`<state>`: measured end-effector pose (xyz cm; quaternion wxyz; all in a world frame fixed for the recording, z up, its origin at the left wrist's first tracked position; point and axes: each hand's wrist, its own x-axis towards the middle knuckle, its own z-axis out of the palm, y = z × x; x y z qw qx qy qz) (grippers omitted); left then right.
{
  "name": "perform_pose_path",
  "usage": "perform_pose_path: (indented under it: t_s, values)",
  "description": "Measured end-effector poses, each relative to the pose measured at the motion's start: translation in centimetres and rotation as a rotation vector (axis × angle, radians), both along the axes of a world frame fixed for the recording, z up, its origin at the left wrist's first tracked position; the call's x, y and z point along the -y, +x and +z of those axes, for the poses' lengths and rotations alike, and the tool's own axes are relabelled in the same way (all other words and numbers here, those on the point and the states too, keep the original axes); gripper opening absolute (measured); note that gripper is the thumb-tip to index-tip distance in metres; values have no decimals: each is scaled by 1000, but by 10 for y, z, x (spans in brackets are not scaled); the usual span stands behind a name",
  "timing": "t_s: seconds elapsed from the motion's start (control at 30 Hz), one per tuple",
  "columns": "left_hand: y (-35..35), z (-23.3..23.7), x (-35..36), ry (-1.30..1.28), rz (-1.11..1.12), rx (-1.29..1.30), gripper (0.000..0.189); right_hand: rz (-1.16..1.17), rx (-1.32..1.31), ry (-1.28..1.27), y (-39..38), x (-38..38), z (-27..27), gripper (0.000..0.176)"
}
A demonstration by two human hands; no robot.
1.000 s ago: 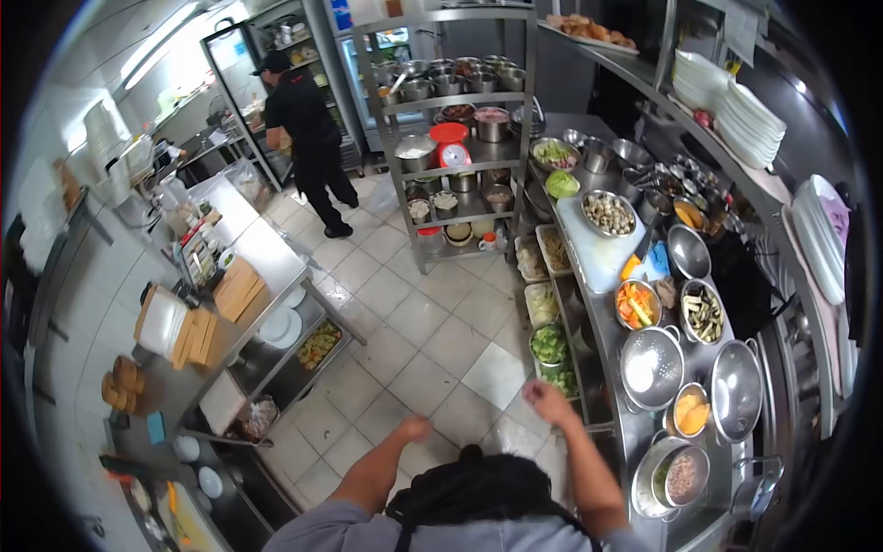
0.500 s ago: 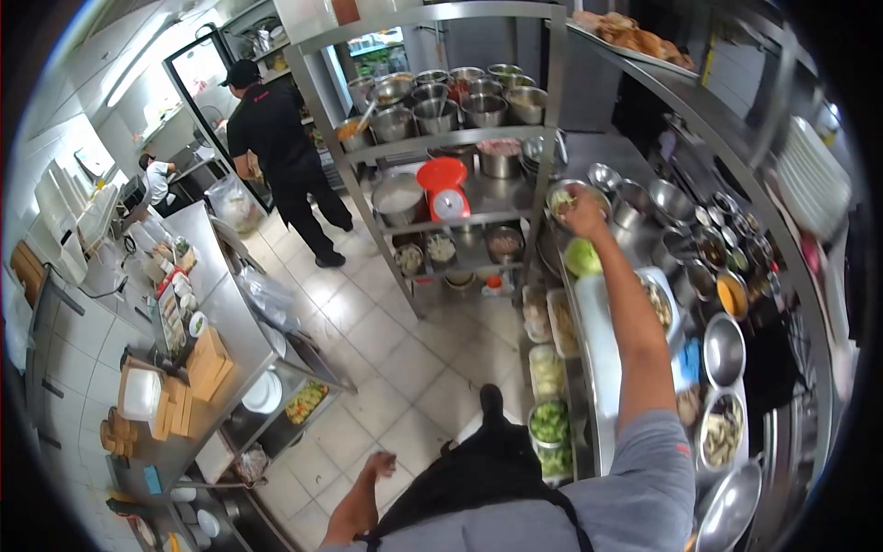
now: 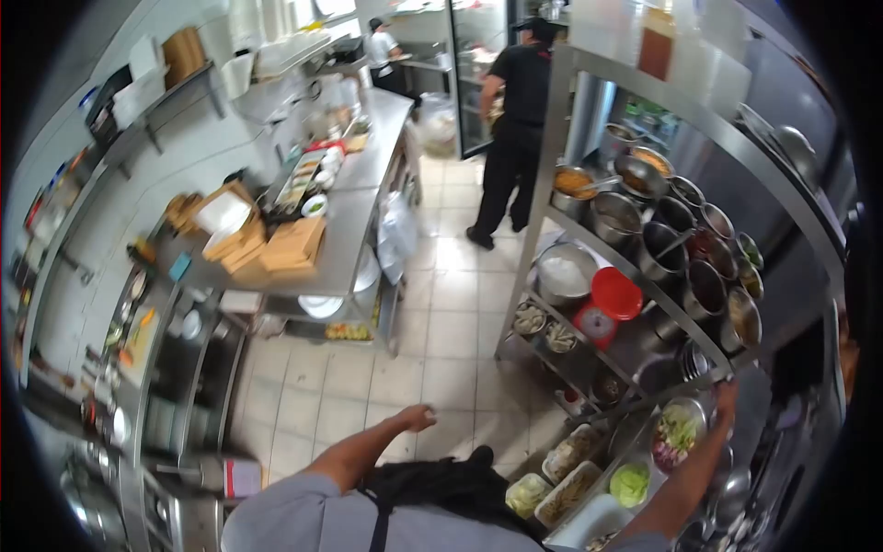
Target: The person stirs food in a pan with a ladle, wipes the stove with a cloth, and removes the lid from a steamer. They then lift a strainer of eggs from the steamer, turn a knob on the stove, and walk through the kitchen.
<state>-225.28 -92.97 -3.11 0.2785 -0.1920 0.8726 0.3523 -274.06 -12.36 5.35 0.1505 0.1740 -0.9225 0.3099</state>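
Observation:
My right hand reaches out to the far rim of a steel bowl of chopped vegetables on the counter at the lower right. It touches the rim, but its grip is too small to make out. My left hand hangs over the tiled floor with its fingers curled and nothing in it. A green cabbage piece and trays of cut vegetables lie just below the bowl.
A steel rack with several pots and a red scale stands close on the right. A steel prep table with wooden boards is on the left. A person in black stands at the far end of the aisle.
My head has turned left and tilted, so the aisle now fills the view. My right hand stays at the vegetable bowl. My left arm has swung forward over the floor.

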Motion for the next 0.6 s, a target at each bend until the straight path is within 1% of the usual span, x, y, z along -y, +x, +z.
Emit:
perform_pose_path:
  t_s: [0.03, 0.07, 0.1, 0.13, 0.17, 0.2, 0.23, 0.27, 0.3, 0.33, 0.37, 0.4, 0.43, 0.47, 0.5, 0.53, 0.57, 0.6]
  values:
    - [-19, 25, -14, 72, -44, -9, 52, -254, 423, -548, 34, 41, 48, 41]
    - [-28, 42, -27, 124, -77, -86, 50, -237, 437, -532, 37, 40, 64, 41]
    - [-40, 60, -37, 135, -96, -128, 49, -322, 401, -527, 33, 31, 72, 41]
    - [-47, 69, -43, 158, -82, -132, 49, -407, 359, -519, 28, 19, 80, 41]
    - [-52, 74, -45, 176, -69, -140, 50, -396, 363, -506, 24, 10, 90, 41]
    - [-55, 74, -43, 181, -52, -139, 50, -397, 82, -323, 19, 4, 100, 37]
    - [-55, 69, -38, 166, -87, -137, 52, -384, -196, -140, 12, 0, 113, 34]
    - [-51, 68, -33, 152, -117, -133, 53, -377, -262, -153, 26, 6, 135, 34]
    - [-45, 76, -23, 176, -131, -126, 56, -368, -325, -166, 43, 24, 157, 35]
    - [-41, 81, -9, 172, -132, -153, 55, -538, -423, -21, 55, 11, 152, 35]
    - [-38, 103, 3, 167, -33, -213, 53, -698, -529, 123, 58, -2, 149, 35]
    - [-34, 153, 13, 162, 134, -300, 49, -798, -648, -152, 73, 16, 159, 34]
    - [-24, 172, 37, 251, 290, -495, 43, -714, -698, -751, 96, 85, 193, 34]
    - [-15, 208, 59, 39, 252, -778, 44, -549, -772, -1164, 115, 152, 228, 33]
    - [-7, 274, 72, -123, 274, -1001, 39, -420, -860, -1369, 140, 227, 269, 33]
    - [7, 367, 66, -292, 404, -952, 30, 21, -685, -1415, 144, 248, 292, 36]
    - [25, 420, 77, -452, 466, -1007, 32, 444, -497, -1428, 151, 269, 317, 39]
    - [43, 481, 56, -561, 583, -1207, 30, 602, -531, -1372, 173, 331, 361, 39]
